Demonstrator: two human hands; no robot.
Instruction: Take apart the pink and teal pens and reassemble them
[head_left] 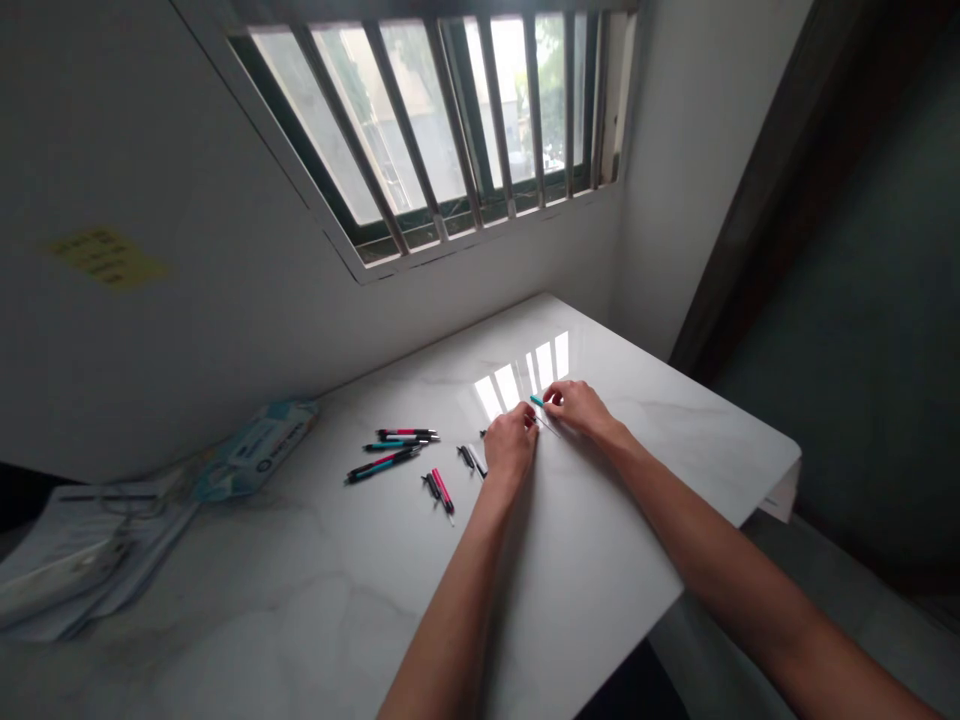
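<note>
A counter (337, 600) carried a blue packet (255, 452), its label illegible. Right of the packet lay pens (383, 467); farther right, the left hand (510, 442) curled, its grip's state unclear; farthest right, the right hand (581, 405) pinched a small teal barrel (537, 400) in its grip.

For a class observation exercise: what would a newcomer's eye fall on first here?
First, probably, comes the bright barred window at top centre, reflected on the white marbled table below. Next are the left hand and right hand near the middle, the latter pinching a teal pen piece. Then come the pink, teal and black pens left of them.
</note>
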